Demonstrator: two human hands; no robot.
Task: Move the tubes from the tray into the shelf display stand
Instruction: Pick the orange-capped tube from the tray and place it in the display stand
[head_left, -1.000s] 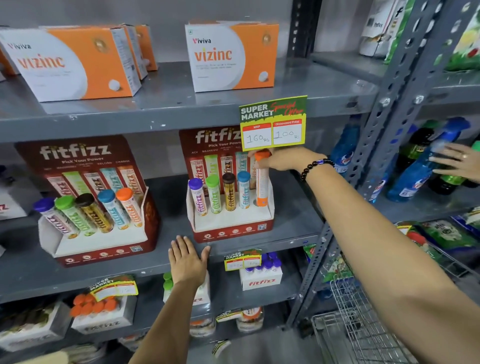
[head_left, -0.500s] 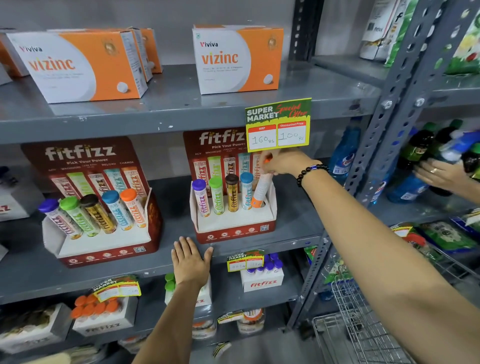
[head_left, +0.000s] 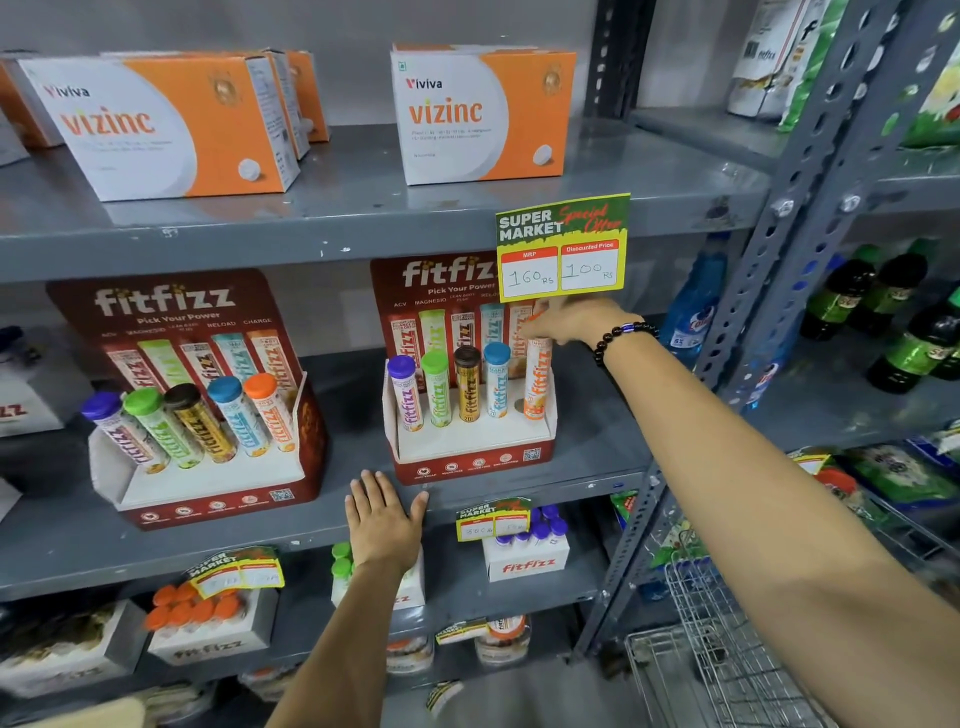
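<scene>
A red fitfizz display stand (head_left: 470, 460) sits on the middle shelf and holds purple, green, brown and blue capped tubes in a row. At its right end stands an orange tube (head_left: 536, 382), its bottom in the last slot. My right hand (head_left: 569, 322) is on top of this tube, fingers closed over its cap, which is hidden. My left hand (head_left: 382, 519) lies flat with spread fingers on the shelf edge just left of the stand's front. A second full stand (head_left: 208, 467) is further left.
A yellow price tag (head_left: 563, 248) hangs from the upper shelf right above my right hand. Orange vizinc boxes (head_left: 483, 111) sit on the top shelf. Trays of tubes (head_left: 524, 553) fill the lower shelf. A wire trolley (head_left: 722, 660) stands at the lower right, bottles (head_left: 893, 332) beyond the upright.
The orange tube went from upright to tilted and now stands nearly upright, lower in the right slot under my right hand. Another person's hand at the far right has left the view.
</scene>
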